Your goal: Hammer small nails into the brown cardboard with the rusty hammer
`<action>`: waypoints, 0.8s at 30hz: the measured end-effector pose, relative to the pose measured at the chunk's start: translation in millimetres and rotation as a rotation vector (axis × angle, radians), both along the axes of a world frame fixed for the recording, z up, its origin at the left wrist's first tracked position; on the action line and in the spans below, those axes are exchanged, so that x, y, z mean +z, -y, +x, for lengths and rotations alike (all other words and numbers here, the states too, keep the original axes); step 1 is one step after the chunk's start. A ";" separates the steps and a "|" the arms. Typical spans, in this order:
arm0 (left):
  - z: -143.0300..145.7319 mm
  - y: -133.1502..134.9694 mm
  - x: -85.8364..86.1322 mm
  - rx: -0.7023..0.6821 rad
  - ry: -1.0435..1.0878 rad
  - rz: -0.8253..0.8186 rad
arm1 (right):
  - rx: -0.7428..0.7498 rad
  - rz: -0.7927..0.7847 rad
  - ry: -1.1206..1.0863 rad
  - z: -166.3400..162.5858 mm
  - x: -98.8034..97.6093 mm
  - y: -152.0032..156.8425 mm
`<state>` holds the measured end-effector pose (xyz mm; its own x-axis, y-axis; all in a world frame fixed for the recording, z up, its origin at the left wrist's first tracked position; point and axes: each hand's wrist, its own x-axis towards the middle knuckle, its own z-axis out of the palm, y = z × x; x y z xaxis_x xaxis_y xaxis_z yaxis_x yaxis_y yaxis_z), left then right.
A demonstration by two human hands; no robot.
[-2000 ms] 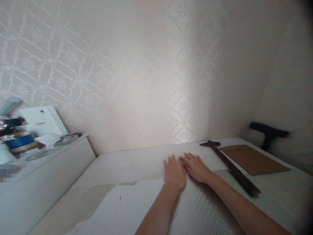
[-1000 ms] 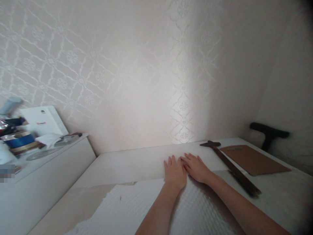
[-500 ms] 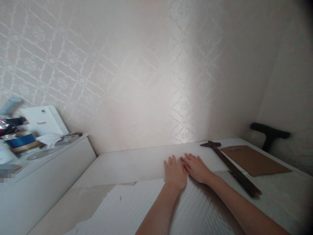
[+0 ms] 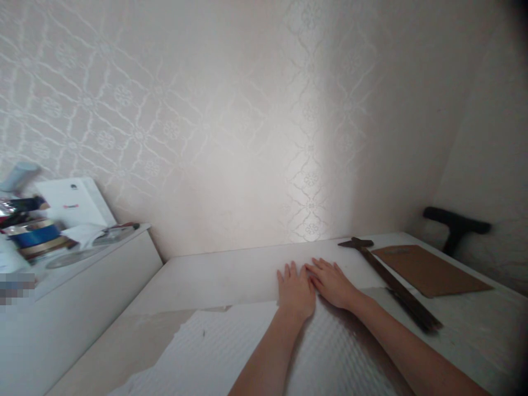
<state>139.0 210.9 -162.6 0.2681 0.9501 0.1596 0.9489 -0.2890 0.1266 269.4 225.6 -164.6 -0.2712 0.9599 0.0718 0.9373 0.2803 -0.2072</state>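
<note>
My left hand (image 4: 294, 291) and my right hand (image 4: 331, 282) lie flat side by side, fingers stretched out, at the far edge of a white textured sheet (image 4: 231, 352) spread on a pale table (image 4: 214, 275). Both palms press down on the sheet and hold nothing. The thumbs nearly touch. Just right of my right hand lies a long dark wooden tool (image 4: 390, 285) with a crosspiece at its far end.
A brown board (image 4: 429, 269) lies flat at the table's right. A black handle-shaped object (image 4: 454, 226) stands by the right wall. A white cabinet (image 4: 61, 297) at the left carries a blue tin (image 4: 31, 235), a white box and clutter. Patterned wallpaper rises behind.
</note>
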 end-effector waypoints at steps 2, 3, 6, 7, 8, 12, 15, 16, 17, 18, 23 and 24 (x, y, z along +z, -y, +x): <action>-0.1 0.2 0.5 -0.001 0.001 -0.004 | 0.000 0.001 -0.007 -0.3 0.3 0.2; -0.1 0.3 0.7 -0.002 0.003 -0.004 | -0.001 0.002 -0.009 -0.3 0.0 0.1; -0.1 0.5 1.2 -0.003 0.007 -0.002 | -0.003 0.004 -0.009 -0.1 -2.1 -0.9; -0.2 0.4 1.1 -0.002 0.007 -0.004 | -0.004 0.008 -0.010 0.1 -3.0 -1.3; -0.2 0.4 1.0 -0.002 0.006 -0.006 | -0.005 0.012 -0.012 0.3 -3.7 -1.6; -0.5 0.1 -0.3 -0.005 0.004 0.004 | -0.001 0.015 -0.011 1.2 -4.9 -2.3; -0.5 0.0 -0.8 -0.002 -0.001 0.008 | 0.001 0.012 -0.009 1.4 -4.6 -2.2; -0.4 0.0 -0.8 -0.001 -0.005 0.004 | 0.001 0.013 -0.011 1.4 -4.6 -2.1; -0.4 -0.1 -0.8 -0.001 -0.008 0.001 | 0.001 0.013 -0.014 1.5 -4.7 -2.1; -0.4 -0.1 -0.7 0.000 -0.009 0.000 | 0.001 0.014 -0.018 1.5 -4.9 -2.2; -0.4 -0.4 -0.5 -0.002 0.003 0.003 | 0.004 0.017 -0.019 1.0 -4.9 -1.9; -0.4 -0.3 -0.6 -0.003 0.003 0.002 | 0.004 0.017 -0.018 0.8 -4.4 -1.6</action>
